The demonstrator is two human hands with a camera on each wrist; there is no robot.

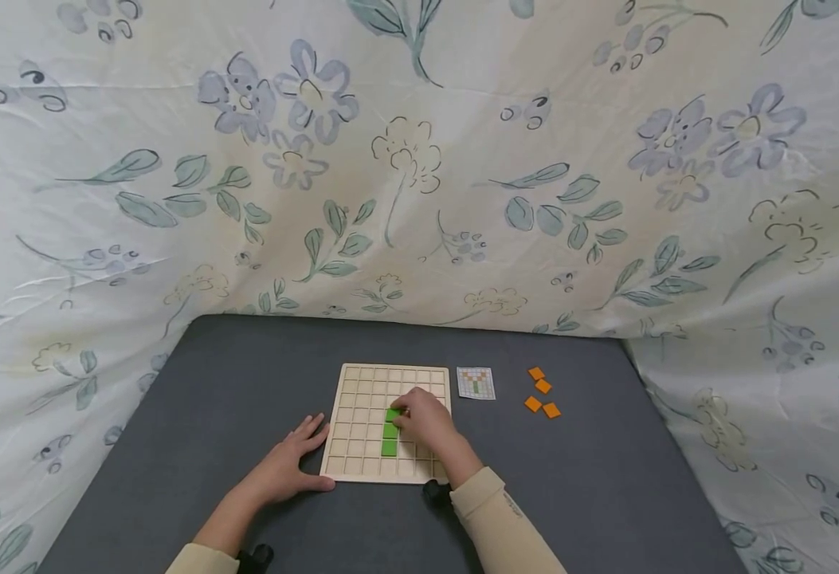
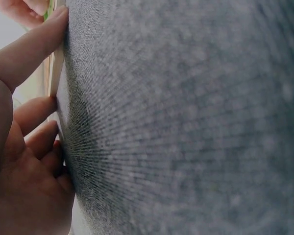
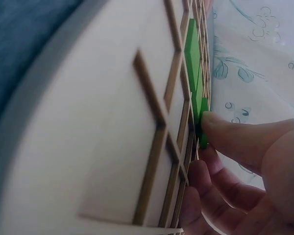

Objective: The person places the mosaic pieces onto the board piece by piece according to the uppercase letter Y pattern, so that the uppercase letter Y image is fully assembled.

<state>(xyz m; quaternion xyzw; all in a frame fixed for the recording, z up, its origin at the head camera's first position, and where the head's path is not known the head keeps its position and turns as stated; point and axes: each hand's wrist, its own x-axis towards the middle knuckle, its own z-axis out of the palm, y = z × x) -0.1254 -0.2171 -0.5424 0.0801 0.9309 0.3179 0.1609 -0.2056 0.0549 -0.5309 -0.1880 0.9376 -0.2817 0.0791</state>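
Green tile pinched in its grip, the right hand is over the wooden board; the left hand, grip spread wide, touches the board's edge.

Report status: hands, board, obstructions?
Right hand pinching green tile at board. Left hand touching board's edge. Two green tiles placed. No obstruction visible.

A dark grey table with a matte, fine-grained woven surface carries everything. Flat on it, near its middle, lies a pale wooden square board marked off into a grid by raised ridges. Just beside the board's far right corner is a small white printed card with a gridded pattern. Farther right lie four flat orange square tiles in two loose pairs.
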